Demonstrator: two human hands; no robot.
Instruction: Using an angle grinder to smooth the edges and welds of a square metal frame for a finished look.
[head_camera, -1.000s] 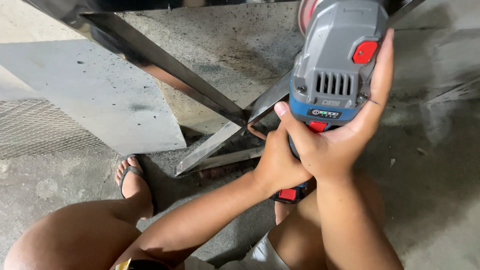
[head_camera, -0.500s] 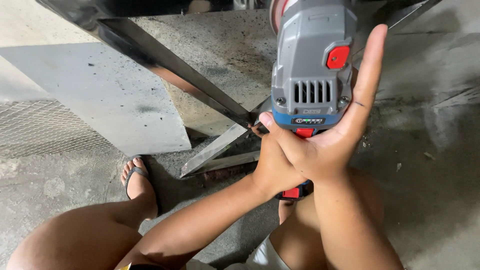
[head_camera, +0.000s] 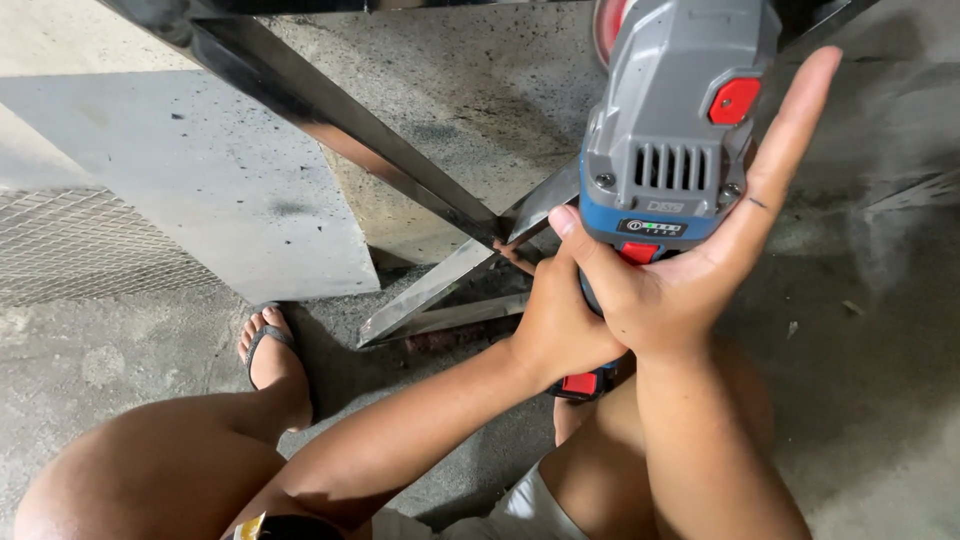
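Grinder (head_camera: 675, 130) right of bars (head_camera: 340, 130) (foot (head_camera: 268, 350) below).

Small dark rectangular label (head_camera: 650, 227) on grinder's (head_camera: 680, 120) blue band

One grey angle grinder (head_camera: 680, 130), two hands, one sandalled foot (head_camera: 268, 350), one flat grey sheet (head_camera: 200, 180) and one wire mesh panel (head_camera: 80, 245) on the concrete floor (head_camera: 880, 380).
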